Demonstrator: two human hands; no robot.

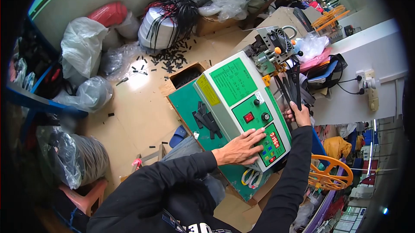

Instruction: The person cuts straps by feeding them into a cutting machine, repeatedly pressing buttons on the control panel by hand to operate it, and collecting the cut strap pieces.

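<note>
Above littered floor [132, 122], machine [235, 103] on tabletop [183, 98]

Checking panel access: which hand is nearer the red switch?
Left. Left hand rests on the machine, close to the switch; right hand, farther, holds black strips beyond the machine's edge.

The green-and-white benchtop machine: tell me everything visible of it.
The benchtop machine has an off-white, apparently metal casing with a printed green panel, a yellow label and a green control panel. The latter carries a red rocker switch, black knobs, small coloured buttons and a display lit with red digits, so it appears powered. At its far end is a mechanical head with metal and orange parts. It sits on a green bench top, slanting across the view. The left hand lies palm-down across its near end.
</note>
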